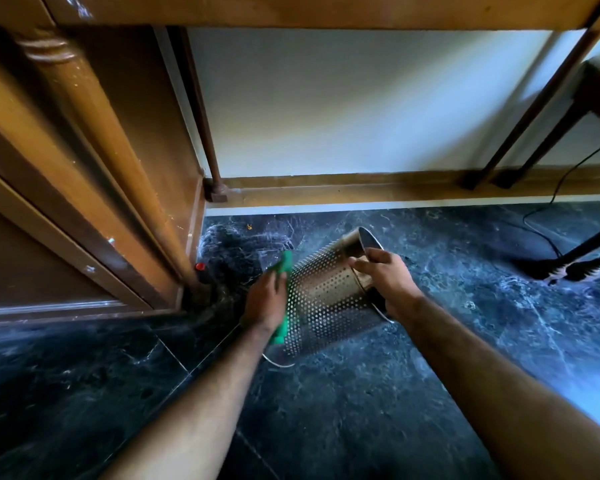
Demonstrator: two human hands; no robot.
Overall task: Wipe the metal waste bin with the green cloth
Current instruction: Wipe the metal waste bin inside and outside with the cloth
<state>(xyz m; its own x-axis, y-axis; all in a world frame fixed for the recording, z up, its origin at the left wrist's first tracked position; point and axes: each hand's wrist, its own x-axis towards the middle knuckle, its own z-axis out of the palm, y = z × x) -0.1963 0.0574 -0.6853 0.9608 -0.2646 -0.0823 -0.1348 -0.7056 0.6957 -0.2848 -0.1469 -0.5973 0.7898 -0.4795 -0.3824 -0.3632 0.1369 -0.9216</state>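
Note:
A perforated metal waste bin (326, 292) is tipped over above the dark marble floor, one end pointing up and away from me. My right hand (383, 277) grips it at its right side, fingers over the upper end. My left hand (265, 299) presses a green cloth (284, 268) flat against the bin's left side. The cloth shows above and below my palm, and the rest of it is hidden under the hand.
A brown wooden cabinet (84, 168) stands at the left, close to the bin. A table's legs (208, 133) and a white wall (343, 105) are behind. A black cable (548, 216) and a chair leg (582, 251) are at the right. A small red cap (200, 266) lies by the cabinet.

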